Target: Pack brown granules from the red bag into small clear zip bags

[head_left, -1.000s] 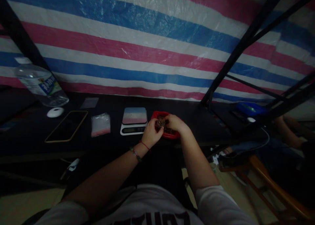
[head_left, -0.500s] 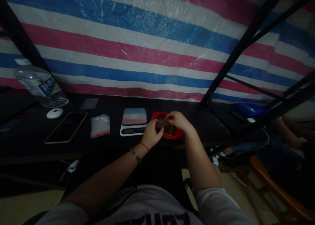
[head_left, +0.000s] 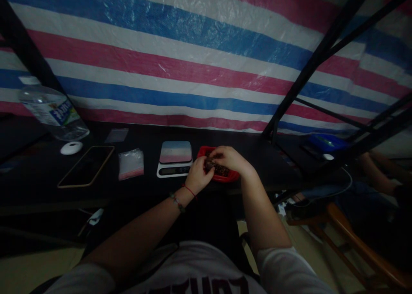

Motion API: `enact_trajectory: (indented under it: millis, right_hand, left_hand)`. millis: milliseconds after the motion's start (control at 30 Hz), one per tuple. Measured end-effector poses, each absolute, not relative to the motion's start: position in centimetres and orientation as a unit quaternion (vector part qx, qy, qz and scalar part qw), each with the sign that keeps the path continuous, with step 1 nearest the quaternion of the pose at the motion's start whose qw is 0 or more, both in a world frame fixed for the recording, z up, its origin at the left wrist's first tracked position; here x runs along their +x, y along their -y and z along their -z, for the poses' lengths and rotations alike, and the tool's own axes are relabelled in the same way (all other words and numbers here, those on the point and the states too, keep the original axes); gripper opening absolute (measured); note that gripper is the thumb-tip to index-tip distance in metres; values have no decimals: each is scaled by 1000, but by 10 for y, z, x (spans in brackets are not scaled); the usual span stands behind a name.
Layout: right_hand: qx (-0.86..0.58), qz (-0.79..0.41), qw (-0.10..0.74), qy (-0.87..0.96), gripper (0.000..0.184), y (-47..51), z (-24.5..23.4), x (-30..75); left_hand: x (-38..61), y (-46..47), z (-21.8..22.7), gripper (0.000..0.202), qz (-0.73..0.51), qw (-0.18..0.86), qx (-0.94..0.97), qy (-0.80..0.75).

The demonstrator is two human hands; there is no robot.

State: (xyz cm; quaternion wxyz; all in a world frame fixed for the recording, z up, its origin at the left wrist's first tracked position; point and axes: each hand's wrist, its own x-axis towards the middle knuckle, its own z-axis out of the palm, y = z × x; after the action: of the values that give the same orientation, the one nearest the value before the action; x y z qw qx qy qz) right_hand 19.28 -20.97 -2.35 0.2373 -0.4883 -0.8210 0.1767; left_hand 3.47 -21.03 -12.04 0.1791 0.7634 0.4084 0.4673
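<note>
My left hand (head_left: 200,174) has its fingers and thumb closed round a small clear plastic bag (head_left: 210,162) with dark brown bits in it; its exact shape is hard to see in the dim light. The fingers of my right hand (head_left: 232,160) are bent and pressed together right beside the bag's mouth, and what they hold is hidden. Both hands are over a red plastic basket (head_left: 234,177) filled with loose brown pieces (head_left: 222,170). Just left of the basket is a white digital scale (head_left: 174,159) with nothing on its plate.
On the black table lie a stack of small zip bags (head_left: 131,163), a single clear bag (head_left: 116,135), a phone (head_left: 86,166) and a white round object (head_left: 71,148). A large bottle (head_left: 53,109) stands far left. Another person's arm (head_left: 378,174) shows at the right.
My right hand has shifted slightly left and its fingers now cover more of the bag's top. My left hand stays in place with the bag.
</note>
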Motion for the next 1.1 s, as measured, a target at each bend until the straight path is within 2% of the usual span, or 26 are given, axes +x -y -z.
enact_trajectory:
  millis: [100,200,467,567,900,1100]
  right_hand:
    - [-491,-206,243,811,24,211,23,193]
    - [-492,-185,252,812,28,211,23,194]
    - [-510,-195,257,798,21,211,20,194]
    - [-513,-165,265,799,22,211,20,196]
    - [-524,-123,240,808,23,208,23,201]
    - [-527,-150,215,809,22,209,23,201]
  left_hand:
    - [35,211,120,29,-467,172,764,-411]
    - [35,210,120,29,-465,174,763,-413]
    - [36,209,123,30,-476,176,757,-411]
    - [36,208,124,31,-476,176,757,-411]
    - [37,207,126,31,-465,174,763,-415]
    - [37,207,125,31,-467,168,763,-414]
